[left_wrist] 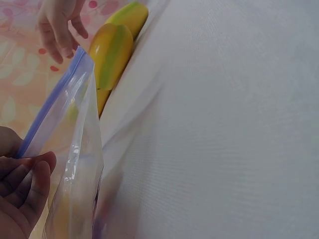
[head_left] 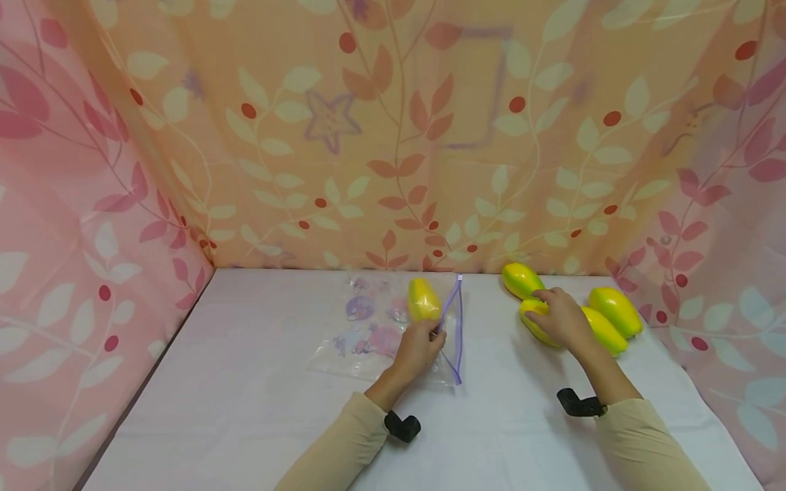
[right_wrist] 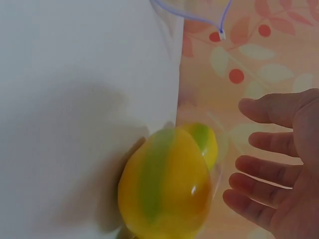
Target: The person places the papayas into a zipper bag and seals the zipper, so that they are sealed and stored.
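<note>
Plainly, the nearest yellow-green fruit (head_left: 537, 331) lies beneath the fingers of the right hand (head_left: 561, 318), partly hidden by them, its long axis running roughly in line with the forearm. Those fingers are spread and hold nothing; the right wrist view shows a gap between them and the fruit. Another fruit (head_left: 520, 279) sits just beyond the fingertips, and a close pair (head_left: 615, 310) lies to their right. The left hand (head_left: 420, 351), well apart from this group, has its fingers pinching the purple zip edge (head_left: 460, 320) of a clear bag (head_left: 331, 360); the bagged fruit (head_left: 423, 297), apparently inside, lies just past those fingertips. Pink and purple pictures decorate the bag; no brand, label or writing can be read.
</note>
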Demonstrator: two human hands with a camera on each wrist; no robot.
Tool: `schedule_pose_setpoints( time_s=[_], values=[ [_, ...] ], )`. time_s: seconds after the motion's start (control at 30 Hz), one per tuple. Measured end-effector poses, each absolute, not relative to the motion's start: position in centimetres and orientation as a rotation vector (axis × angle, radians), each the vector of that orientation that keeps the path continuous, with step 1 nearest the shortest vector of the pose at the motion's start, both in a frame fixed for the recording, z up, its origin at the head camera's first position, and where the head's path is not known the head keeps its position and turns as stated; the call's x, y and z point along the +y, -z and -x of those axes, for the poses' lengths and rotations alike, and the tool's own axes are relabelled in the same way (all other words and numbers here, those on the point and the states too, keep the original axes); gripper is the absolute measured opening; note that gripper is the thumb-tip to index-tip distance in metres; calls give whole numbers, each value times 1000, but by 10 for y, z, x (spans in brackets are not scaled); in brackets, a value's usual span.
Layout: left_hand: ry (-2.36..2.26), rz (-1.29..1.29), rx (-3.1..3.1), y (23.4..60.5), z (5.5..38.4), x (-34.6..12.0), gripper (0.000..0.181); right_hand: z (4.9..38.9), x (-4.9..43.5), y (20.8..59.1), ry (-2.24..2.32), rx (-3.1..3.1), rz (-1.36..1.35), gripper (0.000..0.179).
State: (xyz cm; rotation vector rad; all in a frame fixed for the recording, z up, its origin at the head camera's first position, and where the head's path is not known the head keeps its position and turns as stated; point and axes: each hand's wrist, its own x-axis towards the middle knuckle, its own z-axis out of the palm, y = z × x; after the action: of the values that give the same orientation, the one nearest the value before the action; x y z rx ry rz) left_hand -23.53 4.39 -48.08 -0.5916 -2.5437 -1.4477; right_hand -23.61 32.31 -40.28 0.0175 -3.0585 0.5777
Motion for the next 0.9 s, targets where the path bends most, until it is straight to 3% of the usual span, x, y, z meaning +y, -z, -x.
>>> schedule_pose_setpoints(
  time_s=[0.57,0.9],
  values=[
    [1456,591,-2540,481,236,44,22,234,347,414,-422,-3162,74,71],
    [1450,583,-2584,480,236,44,23,234,348,421,-367,-3170,110,71]
  ],
)
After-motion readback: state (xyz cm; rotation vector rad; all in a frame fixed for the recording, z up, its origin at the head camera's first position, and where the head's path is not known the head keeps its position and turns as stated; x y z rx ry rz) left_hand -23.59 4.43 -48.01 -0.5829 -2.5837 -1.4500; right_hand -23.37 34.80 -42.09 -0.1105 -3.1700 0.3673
